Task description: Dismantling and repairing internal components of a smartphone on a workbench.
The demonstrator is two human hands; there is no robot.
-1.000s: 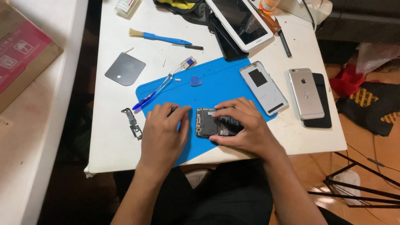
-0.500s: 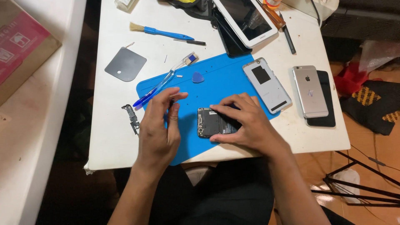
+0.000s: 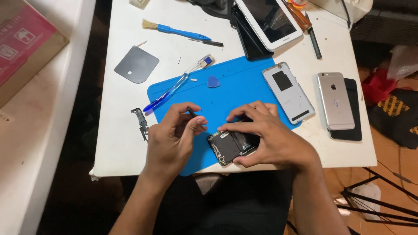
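Steadying an opened black smartphone body [image 3: 230,147] with its circuit board exposed, a person's right hand [image 3: 265,137] curls over the device at the near edge of a blue silicone work mat [image 3: 235,85], thumb and fingers wrapped around its sides. The left hand [image 3: 174,135] hovers just beside it, fingertips pinched narrow on a thin dark tool [image 3: 191,112], whose kind is too small to tell. Doing this step well seems to call for a firm clamp on the phone and a light, low angle with the tool, so nothing on the board is gouged. From the head view, a blue toothbrush [image 3: 176,87], a blue triangular pick [image 3: 213,81] and a white phone back cover [image 3: 288,92] lie farther up the mat on the white table [image 3: 117,143].
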